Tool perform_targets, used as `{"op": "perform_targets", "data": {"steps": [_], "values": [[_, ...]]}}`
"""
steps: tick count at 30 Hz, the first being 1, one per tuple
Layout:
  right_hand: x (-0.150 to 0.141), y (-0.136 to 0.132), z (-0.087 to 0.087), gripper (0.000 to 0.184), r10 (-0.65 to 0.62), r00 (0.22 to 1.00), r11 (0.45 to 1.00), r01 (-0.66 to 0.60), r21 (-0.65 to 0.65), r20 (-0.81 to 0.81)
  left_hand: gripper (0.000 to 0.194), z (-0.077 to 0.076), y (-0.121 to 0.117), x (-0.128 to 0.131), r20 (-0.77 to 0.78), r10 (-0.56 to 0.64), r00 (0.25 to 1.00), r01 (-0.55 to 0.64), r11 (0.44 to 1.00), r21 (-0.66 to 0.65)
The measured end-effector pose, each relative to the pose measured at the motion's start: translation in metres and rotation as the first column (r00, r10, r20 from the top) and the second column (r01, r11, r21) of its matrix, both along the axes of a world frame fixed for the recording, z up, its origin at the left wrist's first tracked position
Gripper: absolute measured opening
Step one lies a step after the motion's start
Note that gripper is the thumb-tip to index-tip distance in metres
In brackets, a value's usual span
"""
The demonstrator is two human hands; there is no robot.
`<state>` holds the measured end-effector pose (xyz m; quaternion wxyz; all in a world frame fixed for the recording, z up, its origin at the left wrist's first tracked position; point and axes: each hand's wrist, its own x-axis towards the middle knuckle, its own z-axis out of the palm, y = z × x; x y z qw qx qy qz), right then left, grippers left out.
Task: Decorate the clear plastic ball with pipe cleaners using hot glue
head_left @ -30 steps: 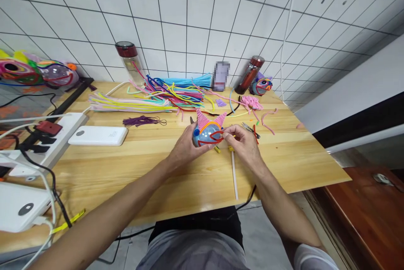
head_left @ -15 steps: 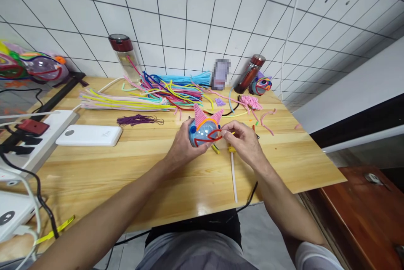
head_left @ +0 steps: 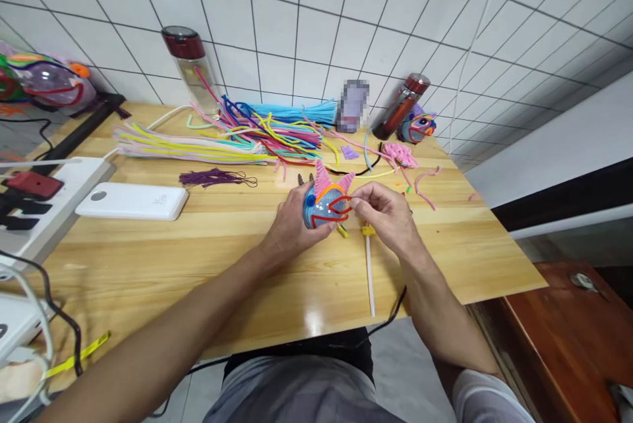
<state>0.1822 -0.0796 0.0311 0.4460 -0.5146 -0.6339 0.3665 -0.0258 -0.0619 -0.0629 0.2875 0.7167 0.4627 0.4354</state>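
My left hand (head_left: pixel 295 219) is wrapped round a clear bluish ball-shaped craft figure (head_left: pixel 322 210) from its left side. The figure has pink ears, an orange arch and a blue knob, with a red strip bent along its lower front. Between the thumb and forefinger of my right hand (head_left: pixel 383 212) is the end of a red pipe cleaner (head_left: pixel 341 201), bent into a pointed loop that lies against the figure's front. Below my right hand a white stick with a yellow piece (head_left: pixel 368 230) rests on the table.
Bundles of coloured pipe cleaners (head_left: pixel 277 136) lie along the back beside a glass bottle (head_left: pixel 190 67) and a red flask (head_left: pixel 403 103). A similar finished-looking figure (head_left: pixel 418 128) stands at the back right. Purple tassels (head_left: pixel 212 178), a power bank (head_left: pixel 132 201) and a power strip (head_left: pixel 74 205) are leftward.
The view has shifted slightly. Both hands keep their hold, and the figure has turned a little while the red loop stays at its front.
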Motion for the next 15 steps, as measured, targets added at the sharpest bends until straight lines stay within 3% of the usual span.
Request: {"op": "perform_targets", "data": {"steps": [8,15], "values": [[-0.003,-0.003,-0.007,0.015,-0.049,0.994,0.999,0.047,0.027,0.099,0.098,0.002,0.000,0.001,-0.029,-0.012,1.000,0.013,1.000,0.015],[-0.014,-0.007,-0.011,0.010,-0.090,0.981,0.988,0.067,0.138,0.172,0.102,0.005,0.001,0.000,-0.033,-0.035,0.999,0.034,0.999,-0.029]]}}
